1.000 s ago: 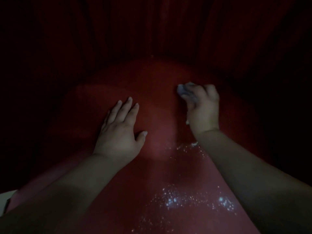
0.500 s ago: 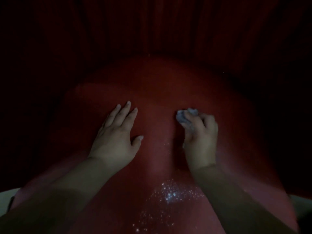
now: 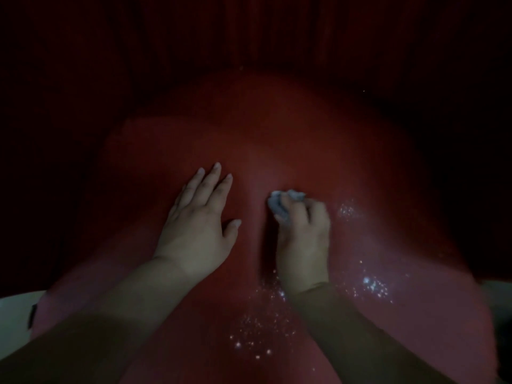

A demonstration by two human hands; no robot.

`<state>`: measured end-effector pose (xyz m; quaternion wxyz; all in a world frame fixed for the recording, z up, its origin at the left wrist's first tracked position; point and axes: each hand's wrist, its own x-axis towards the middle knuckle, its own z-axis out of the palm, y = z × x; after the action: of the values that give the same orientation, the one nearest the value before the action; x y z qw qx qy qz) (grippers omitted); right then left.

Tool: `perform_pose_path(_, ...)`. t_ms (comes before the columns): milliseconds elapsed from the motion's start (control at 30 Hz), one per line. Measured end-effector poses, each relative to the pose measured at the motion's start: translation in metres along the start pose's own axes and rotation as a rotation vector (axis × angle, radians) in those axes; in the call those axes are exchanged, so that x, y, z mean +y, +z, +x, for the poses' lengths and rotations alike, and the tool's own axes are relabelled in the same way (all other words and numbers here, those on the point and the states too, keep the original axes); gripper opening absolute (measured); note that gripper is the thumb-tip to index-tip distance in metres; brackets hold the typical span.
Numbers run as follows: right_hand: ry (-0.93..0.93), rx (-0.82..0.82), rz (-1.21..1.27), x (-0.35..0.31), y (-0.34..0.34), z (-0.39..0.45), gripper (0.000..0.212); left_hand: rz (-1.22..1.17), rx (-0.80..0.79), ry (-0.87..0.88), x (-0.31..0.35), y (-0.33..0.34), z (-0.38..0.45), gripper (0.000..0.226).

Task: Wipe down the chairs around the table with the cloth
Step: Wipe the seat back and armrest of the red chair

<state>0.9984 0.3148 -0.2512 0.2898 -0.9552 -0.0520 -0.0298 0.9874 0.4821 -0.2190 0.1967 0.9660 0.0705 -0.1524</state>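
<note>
On the red chair seat (image 3: 277,139), which fills most of the dim view, both hands lie side by side near the middle, close but not touching. The seat's long axis runs from the near edge toward the far, where a dark red slatted back (image 3: 249,31) rises into shadow; its rounded far rim curves left to right. The left hand (image 3: 196,231) lies flat on the seat with fingers straight and slightly spread, pointing far and a little right, the thumb stuck out to the right. The right hand (image 3: 302,242) sits just right of it, its fingers curled tight around a small crumpled pale cloth (image 3: 279,203). The cloth is bunched into a wad with no clear long axis; it pokes out at the far left of the fist, past the knuckles, and appears pressed against the seat, though the light is too low to be sure of contact. Glinting wet specks (image 3: 260,339) dot the seat near the forearms, with another patch (image 3: 372,286) to the right of the right wrist and a faint one (image 3: 346,210) just right of the fist. Pale surfaces (image 3: 13,328) show at the near left and near right corners beside the seat; what they are cannot be told.
</note>
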Motion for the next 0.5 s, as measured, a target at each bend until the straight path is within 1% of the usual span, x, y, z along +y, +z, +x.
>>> perform_pose_path(67,-0.097,-0.086,0.022,-0.008,0.005,0.001,0.036,0.009,-0.012,0.005,0.002,0.0,-0.004,0.077)
perform_pose_path(133,-0.155,-0.098,-0.036,-0.001,0.001,0.023,0.032,0.008,-0.011,0.005,0.003,0.001,-0.006,0.077)
perform_pose_path(200,-0.112,-0.011,-0.081,0.02,-0.01,0.04,0.031,0.012,-0.014,0.016,0.004,0.002,-0.009,0.076)
perform_pose_path(233,-0.05,0.043,-0.082,0.032,-0.016,0.041,0.032,0.013,-0.016,0.021,0.004,0.003,-0.009,0.076)
perform_pose_path(300,0.052,0.108,-0.103,0.042,-0.025,0.022,0.036,0.013,-0.014,0.022,0.005,0.004,-0.009,0.076)
perform_pose_path(333,0.06,0.101,-0.106,0.042,-0.025,0.007,0.037,0.017,-0.01,0.021,0.007,0.005,-0.009,0.076)
perform_pose_path(367,0.037,0.069,-0.079,0.038,-0.025,-0.007,0.036,0.021,-0.006,0.024,0.009,0.005,-0.01,0.076)
perform_pose_path(433,-0.09,-0.038,-0.055,0.033,-0.025,-0.015,0.031,0.027,-0.012,0.047,0.016,0.007,-0.01,0.076)
perform_pose_path(500,-0.203,-0.109,-0.088,0.037,-0.027,0.01,0.032,0.046,-0.028,0.079,0.021,0.01,-0.011,0.075)
